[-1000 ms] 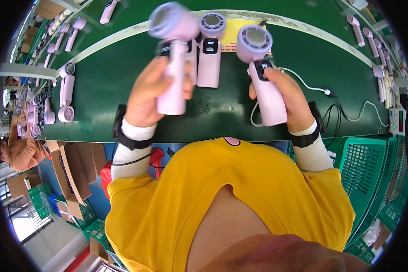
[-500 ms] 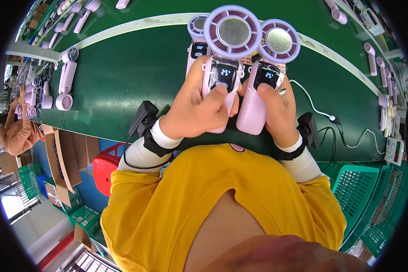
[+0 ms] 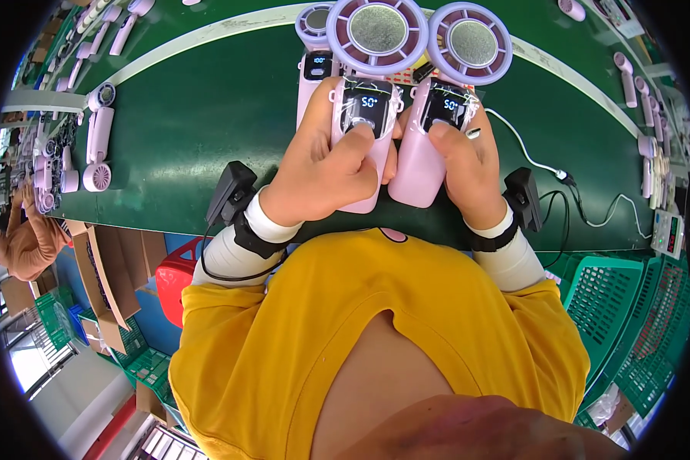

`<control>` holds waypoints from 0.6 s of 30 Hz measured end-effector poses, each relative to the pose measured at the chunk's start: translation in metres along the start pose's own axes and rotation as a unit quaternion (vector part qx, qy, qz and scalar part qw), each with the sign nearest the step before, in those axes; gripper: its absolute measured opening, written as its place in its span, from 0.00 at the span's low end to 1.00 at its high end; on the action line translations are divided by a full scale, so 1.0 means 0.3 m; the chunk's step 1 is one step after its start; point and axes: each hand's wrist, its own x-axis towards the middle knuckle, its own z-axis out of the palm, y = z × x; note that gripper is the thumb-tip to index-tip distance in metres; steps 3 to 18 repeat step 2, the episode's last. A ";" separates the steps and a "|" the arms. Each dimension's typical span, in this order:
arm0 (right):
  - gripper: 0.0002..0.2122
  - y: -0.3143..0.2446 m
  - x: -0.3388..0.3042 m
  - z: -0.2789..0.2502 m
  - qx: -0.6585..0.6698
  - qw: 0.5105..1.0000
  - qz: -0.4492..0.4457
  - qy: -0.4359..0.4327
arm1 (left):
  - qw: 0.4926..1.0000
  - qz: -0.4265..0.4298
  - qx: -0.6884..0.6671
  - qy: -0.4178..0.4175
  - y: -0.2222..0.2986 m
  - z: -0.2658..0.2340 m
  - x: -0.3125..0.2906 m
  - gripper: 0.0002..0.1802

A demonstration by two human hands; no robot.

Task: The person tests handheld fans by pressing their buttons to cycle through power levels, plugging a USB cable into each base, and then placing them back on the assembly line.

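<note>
Side by side above the green bench, I hold two pink handheld fans with round lilac heads. My left hand (image 3: 310, 176) wraps the left handheld fan (image 3: 364, 180), its thumb on the button area below the lit black display. In the same way my right hand (image 3: 471, 176) grips the right handheld fan (image 3: 415, 172), thumb pressed at the bottom of its display. Clear film covers both displays. A third pink fan (image 3: 307, 92) with a lit display stands just behind the left one, partly hidden by my left hand.
Along the left side of the green bench (image 3: 184, 146) lie pink fans (image 3: 100, 134), with more along the right edge. A white cable (image 3: 525, 146) runs right. Green crates (image 3: 602, 299) stand lower right; a red stool (image 3: 175, 287) and cardboard box (image 3: 103, 268) lower left. Another person (image 3: 31, 238) works far left.
The digits on both held fans' displays have changed. My hands and both fans appear slightly higher and further left in view, and the two fan heads have moved apart.
</note>
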 end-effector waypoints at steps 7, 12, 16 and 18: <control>0.20 0.001 -0.005 -0.003 0.019 0.999 0.028 0.007 | 1.000 -0.004 0.011 0.002 -0.003 0.003 -0.002 0.31; 0.20 0.001 -0.005 -0.003 0.019 0.999 0.028 0.007 | 1.000 -0.004 0.011 0.002 -0.003 0.003 -0.002 0.31; 0.20 0.001 -0.005 -0.003 0.019 0.999 0.028 0.007 | 1.000 -0.004 0.011 0.002 -0.003 0.003 -0.002 0.31; 0.20 0.001 -0.005 -0.003 0.019 0.999 0.028 0.007 | 1.000 -0.004 0.011 0.002 -0.003 0.003 -0.002 0.31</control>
